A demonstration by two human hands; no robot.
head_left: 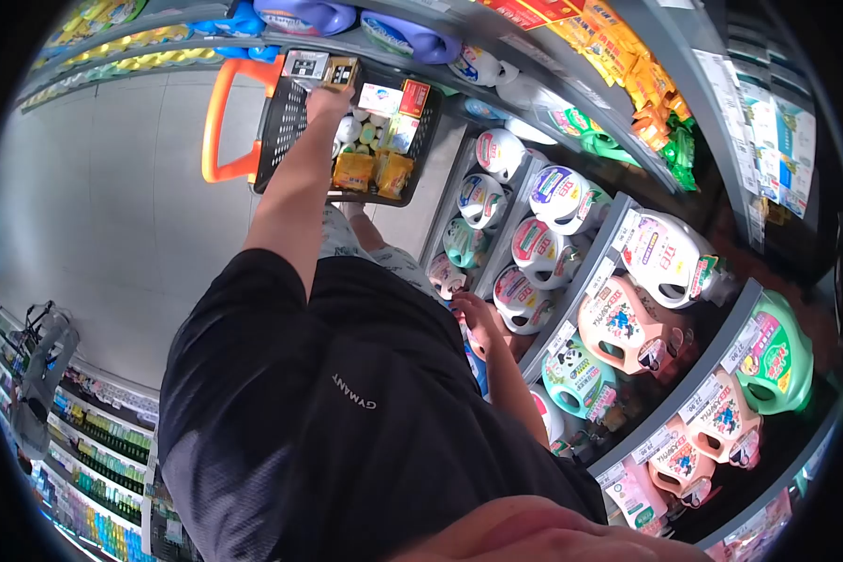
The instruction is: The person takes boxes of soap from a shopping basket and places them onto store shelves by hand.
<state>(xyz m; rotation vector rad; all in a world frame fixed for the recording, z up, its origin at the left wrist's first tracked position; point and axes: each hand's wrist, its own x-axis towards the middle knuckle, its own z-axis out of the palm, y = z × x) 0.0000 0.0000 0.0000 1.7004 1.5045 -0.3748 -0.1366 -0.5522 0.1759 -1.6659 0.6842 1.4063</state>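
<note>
My left hand (330, 101) reaches down into a black shopping basket (281, 140) with an orange handle (219, 122). Its fingers are closed around a small brown box (343, 73), partly hidden by the hand. Beside that sits a silver-and-black box (305, 66). The basket also holds a white box (381, 98), a red box (415, 98), yellow packets (354, 171) and several round-topped items. My right hand (478, 317) hangs at the shelf side, fingers loosely curved and apart, close to a pink detergent bottle (446, 275); nothing shows in it.
Shelves of detergent bottles (671, 258) rise close on my right, with a grey shelf edge (571, 323) near my arm. Purple bottles (410, 37) stand ahead. Pale floor tiles (140, 206) extend left. A person in grey (45, 370) is at the far left, by other shelves.
</note>
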